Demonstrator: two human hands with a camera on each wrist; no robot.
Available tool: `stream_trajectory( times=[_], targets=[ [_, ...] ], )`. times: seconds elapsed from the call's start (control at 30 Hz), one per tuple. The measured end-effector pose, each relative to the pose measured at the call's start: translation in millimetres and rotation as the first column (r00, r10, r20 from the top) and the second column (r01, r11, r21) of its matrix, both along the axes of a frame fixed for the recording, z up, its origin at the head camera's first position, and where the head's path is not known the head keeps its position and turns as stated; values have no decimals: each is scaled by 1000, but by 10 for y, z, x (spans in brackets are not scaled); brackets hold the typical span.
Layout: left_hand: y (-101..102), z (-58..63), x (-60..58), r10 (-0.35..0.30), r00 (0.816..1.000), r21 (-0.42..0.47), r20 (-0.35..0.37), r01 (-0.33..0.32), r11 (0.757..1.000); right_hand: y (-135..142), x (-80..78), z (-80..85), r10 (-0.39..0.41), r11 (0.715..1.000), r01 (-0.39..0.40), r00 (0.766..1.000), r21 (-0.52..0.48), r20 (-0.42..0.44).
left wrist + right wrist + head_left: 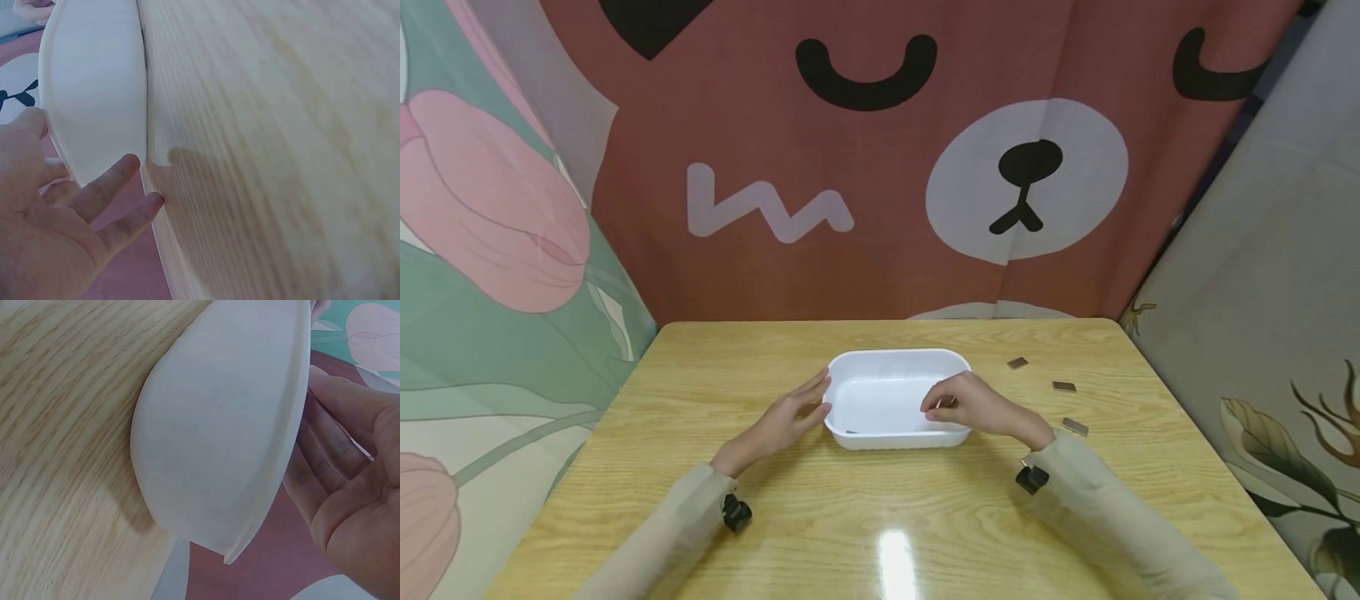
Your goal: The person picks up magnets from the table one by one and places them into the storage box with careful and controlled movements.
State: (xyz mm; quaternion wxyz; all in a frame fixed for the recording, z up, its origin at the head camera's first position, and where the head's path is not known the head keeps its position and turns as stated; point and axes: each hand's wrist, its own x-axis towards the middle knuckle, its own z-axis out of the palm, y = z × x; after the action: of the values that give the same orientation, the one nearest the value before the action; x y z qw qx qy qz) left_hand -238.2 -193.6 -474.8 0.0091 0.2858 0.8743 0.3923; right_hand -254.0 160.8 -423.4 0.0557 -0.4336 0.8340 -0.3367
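A white plastic tray (887, 400) with rounded corners sits on the table. Against its left end rests my left hand (786, 421), thumb and fingers spread and fairly straight; the left wrist view shows this hand (75, 212) touching the tray wall (94, 94). My right hand (977, 404) reaches over the right end, fingers bent down into the tray. In the right wrist view the tray's side (212, 425) hides the right fingertips (322, 378), so whether they pinch something is unclear. A thin dark sliver (852, 432) shows inside the tray near its front wall.
Three small flat rectangular pieces lie right of the tray: a brown one (1017, 363) at the back, a dark one (1063, 387) in the middle, a greyish one (1075, 426) beside the right wrist. Printed cloth (880, 275) hangs behind the wooden table (820, 517).
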Motion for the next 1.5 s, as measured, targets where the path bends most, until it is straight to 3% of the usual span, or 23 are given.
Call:
stream_trajectory(
  times=[0.5, 1.5],
  targets=[
    [-2, -5, -14, 7, 1000, -8, 0, -7, 1000, 105, 5, 73, -29, 999, 29, 1000, 17, -4],
    [4, -3, -2, 8, 1000, 6, 0, -8, 1000, 285, 39, 47, -8, 1000, 8, 999, 7, -42]
  ],
)
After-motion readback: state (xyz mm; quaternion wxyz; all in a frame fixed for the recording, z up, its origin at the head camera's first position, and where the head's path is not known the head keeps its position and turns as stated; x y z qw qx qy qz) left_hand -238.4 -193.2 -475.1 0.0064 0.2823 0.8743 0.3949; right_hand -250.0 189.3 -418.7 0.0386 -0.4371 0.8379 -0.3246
